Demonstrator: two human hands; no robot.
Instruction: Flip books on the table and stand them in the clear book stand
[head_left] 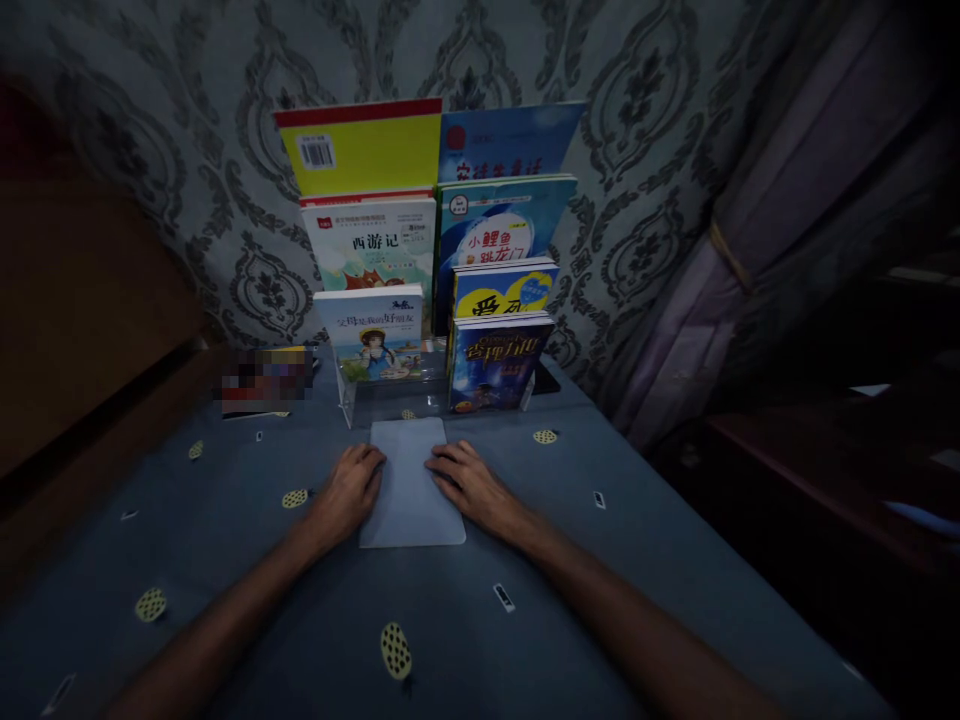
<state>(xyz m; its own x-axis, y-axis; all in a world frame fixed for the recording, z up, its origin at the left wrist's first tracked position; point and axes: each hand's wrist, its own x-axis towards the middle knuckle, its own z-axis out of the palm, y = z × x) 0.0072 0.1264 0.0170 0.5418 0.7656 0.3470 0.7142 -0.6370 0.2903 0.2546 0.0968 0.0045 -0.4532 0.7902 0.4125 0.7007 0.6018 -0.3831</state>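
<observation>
A pale, smooth rectangular sheet (412, 500) with rounded near corners lies flat on the patterned tablecloth in front of the book rack. My left hand (349, 490) rests at its left edge, fingers slightly bent and thumb apart, the fingertips touching the sheet. On the opposite edge, my right hand (469, 485) lies with fingers stretched over the sheet's border. Neither hand lifts it. Just beyond stands a clear display rack (394, 402) holding upright books in two columns, among them a light-blue picture book (379, 335) at front left and a dark-blue book (495, 365) at front right.
Flat printed items (259, 385), partly blurred out, lie at the table's left back. A black object (546, 380) sits behind the rack's right side. A brown panel (82, 310) borders the left, and a tied curtain (697, 270) hangs at the right. Patterned wallpaper (641, 90) backs the table.
</observation>
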